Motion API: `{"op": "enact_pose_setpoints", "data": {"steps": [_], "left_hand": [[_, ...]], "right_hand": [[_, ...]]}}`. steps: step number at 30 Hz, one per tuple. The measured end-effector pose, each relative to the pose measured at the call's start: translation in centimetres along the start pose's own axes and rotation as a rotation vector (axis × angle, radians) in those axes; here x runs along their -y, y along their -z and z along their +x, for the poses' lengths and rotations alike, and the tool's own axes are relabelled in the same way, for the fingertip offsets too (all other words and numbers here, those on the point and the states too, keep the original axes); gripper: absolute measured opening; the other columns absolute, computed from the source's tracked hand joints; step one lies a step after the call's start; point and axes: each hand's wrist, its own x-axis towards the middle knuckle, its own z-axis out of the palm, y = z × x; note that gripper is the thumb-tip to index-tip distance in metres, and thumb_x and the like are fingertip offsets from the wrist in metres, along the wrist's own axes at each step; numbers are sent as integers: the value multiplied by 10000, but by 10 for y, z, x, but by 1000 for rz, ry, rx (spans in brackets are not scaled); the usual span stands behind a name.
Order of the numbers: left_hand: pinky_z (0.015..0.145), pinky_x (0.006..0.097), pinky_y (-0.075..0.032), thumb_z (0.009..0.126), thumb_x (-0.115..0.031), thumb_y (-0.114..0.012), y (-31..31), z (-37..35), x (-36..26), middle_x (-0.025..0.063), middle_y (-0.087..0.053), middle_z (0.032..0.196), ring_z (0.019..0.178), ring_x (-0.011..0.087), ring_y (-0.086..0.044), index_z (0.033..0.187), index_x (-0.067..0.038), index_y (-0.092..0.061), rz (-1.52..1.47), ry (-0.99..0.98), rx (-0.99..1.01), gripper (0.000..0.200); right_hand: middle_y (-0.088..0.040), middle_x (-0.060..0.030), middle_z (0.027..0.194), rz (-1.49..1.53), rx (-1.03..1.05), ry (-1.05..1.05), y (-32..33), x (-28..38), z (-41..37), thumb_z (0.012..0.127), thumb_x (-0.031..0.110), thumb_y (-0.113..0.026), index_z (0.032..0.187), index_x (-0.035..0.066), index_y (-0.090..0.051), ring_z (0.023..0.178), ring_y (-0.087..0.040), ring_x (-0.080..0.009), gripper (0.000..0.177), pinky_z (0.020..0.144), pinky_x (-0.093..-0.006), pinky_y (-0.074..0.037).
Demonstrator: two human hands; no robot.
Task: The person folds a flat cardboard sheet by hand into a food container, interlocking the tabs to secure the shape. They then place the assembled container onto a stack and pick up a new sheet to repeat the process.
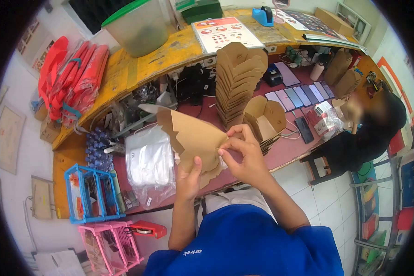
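A brown kraft-paper food box (198, 138), partly folded, is held up in front of my chest. Its lower left side is gripped by my left hand (188, 179), thumb on the near face and fingers hidden behind. At the right edge, my right hand (246, 156) pinches the paper between thumb and fingers. Just beyond the held box rises a tall nested stack of similar boxes (234, 87). A shorter stack of opened boxes (265, 122) stands to its right, near my right hand.
White plastic bags (149, 154) lie left on the red desk (280, 161). Blue (94, 193) and pink baskets (112, 248) stand at lower left. Several phones (303, 96) are at right, near a seated person in black (372, 133). A wooden shelf (138, 69) runs behind.
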Motion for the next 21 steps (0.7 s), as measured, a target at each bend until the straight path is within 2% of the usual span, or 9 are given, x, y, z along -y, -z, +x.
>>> {"op": "enact_pose_setpoints", "data": {"steps": [1,4,6,7,9,16,21], "left_hand": [[1156,433,-433,1114,-199,-547,1,1,0,115,-572,1461,1357,251,-557,1512,-18,-460,-3,-4,15,445],[1154,422,-426,1115,-213,-550,0,2,3,117,-569,1463,1351,242,-557,1511,-3,-453,54,-50,53,459],[1017,339,-505,1097,-238,-610,-3,3,0,87,-671,1312,1185,166,-634,1375,30,-602,66,-99,15,386],[1017,339,-505,1097,-238,-610,-2,4,-1,87,-671,1312,1185,166,-634,1375,30,-602,61,-109,28,386],[1003,338,-511,1092,-245,-618,0,3,-3,89,-689,1274,1170,169,-641,1344,34,-625,244,-117,43,376],[963,331,-515,1083,-238,-634,-12,4,-1,92,-718,1205,1126,173,-653,1280,35,-667,312,-84,37,338],[958,337,-522,1053,-150,-648,-17,8,1,95,-724,1213,1108,190,-669,1304,31,-662,374,-304,34,310]], "right_hand": [[-550,-133,1177,-10,-12,4,1,-1,1,876,53,-773,921,-10,-747,1027,-639,-244,82,895,-324,-516],[-534,-108,1143,-38,14,11,4,1,0,882,64,-775,906,16,-743,902,-629,-201,63,763,-311,-492],[-531,-105,1136,-36,13,7,4,-3,-1,882,66,-777,903,16,-741,891,-626,-198,65,754,-311,-491],[-528,-102,1129,-17,25,-6,4,-4,-2,882,68,-778,899,16,-738,880,-622,-196,67,745,-311,-490],[-522,-104,1120,-26,27,-11,5,-2,-3,881,75,-784,895,15,-733,879,-620,-201,79,747,-311,-493],[-513,-118,1126,-63,-23,-20,4,-1,-3,865,54,-813,895,2,-733,932,-635,-235,99,867,-351,-513],[-549,-124,1139,-52,-69,9,1,0,-5,833,85,-864,926,13,-770,945,-691,-238,150,868,-353,-526]]}}
